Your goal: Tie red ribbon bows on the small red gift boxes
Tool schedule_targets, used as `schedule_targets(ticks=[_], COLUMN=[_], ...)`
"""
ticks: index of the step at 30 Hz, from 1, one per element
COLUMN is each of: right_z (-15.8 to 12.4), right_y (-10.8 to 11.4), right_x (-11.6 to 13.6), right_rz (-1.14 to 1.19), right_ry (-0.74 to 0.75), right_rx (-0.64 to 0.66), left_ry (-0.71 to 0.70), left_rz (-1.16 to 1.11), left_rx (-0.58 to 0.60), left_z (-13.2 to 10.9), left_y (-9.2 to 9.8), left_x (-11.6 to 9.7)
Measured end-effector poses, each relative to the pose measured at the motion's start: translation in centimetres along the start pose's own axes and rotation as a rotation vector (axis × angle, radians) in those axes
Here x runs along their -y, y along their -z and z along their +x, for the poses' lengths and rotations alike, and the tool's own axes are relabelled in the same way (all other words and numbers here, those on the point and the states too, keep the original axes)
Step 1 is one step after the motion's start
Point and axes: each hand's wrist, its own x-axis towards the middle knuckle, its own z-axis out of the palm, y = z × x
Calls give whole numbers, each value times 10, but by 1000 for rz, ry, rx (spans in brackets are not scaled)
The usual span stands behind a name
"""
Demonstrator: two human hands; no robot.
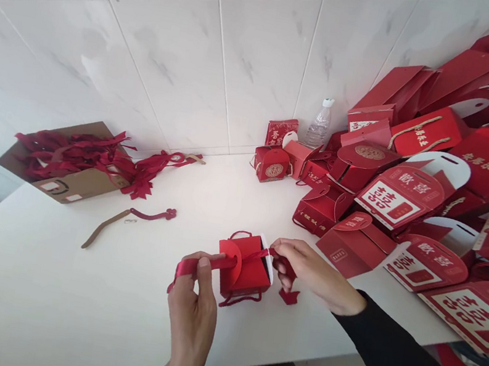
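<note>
A carton (88,188) holds red ribbons (68,157) — left hand (193,309) and right hand (311,272) grip one strip (226,262) running sideways across a box (254,277).

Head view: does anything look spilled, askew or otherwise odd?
Mildly: loose ribbons trail out of the cardboard box onto the white table, rather than lying inside. At right, the heap of red boxes leans at uneven angles, not neatly stacked. No damage stands out.
</note>
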Motion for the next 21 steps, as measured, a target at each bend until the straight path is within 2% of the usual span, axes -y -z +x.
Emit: schedule_targets(ticks=[4, 8, 10, 14, 16, 19, 21], right_z=[1, -2, -1, 6, 10, 13, 11], right_y=[7, 14, 16, 17, 17, 16, 17], right_x=[-6, -6, -4, -4, -8, -14, -16], right_rz=[33, -40, -26, 67, 113, 147, 148], right_ry=[-43, 110, 107, -14, -44, -75, -74], right_rx=[35, 53, 77, 146, 143, 124, 120], left_ry=[37, 63, 19, -196, -240, -216, -215], left_rz=[-11, 0, 28, 36, 40, 90, 116], left_rx=[-24, -17, -42, -116, -68, 22, 37], left_z=[1, 1, 0, -3, -3, 0, 2], left_y=[0, 1, 1, -3, -5, -8, -9], left_x=[2, 2, 1, -2, -4, -4, -2])
